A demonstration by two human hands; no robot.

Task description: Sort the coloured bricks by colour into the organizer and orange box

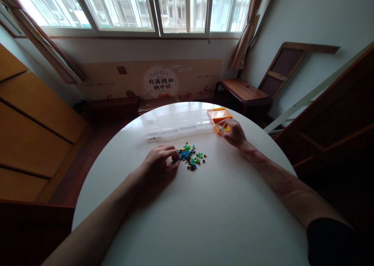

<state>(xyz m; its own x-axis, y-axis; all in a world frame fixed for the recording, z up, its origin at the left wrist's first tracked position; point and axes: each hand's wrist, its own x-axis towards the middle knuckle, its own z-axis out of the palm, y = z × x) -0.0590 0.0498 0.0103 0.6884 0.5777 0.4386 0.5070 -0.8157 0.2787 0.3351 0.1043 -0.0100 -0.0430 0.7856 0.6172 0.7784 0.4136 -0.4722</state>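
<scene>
A loose pile of small toy bricks (186,153) in blue, green, brown and yellow lies on the white round table (204,207). At the pile's left edge is my left hand (160,158), its fingers curled and the tips drawn together; whatever they pinch is too small to make out. My right hand (233,132) reaches into an orange box (217,130) with its lid open. Its thumb and fingers are bent toward each other over green pieces inside, and anything between the fingertips is hidden.
Left of the orange box, a row of clear plastic boxes (169,127) with raised lids stands along the table's far side. Beyond the table are a wooden stool (244,89), a printed cardboard panel (187,77) and windows (125,8). Wooden cabinet doors (32,121) stand on the left.
</scene>
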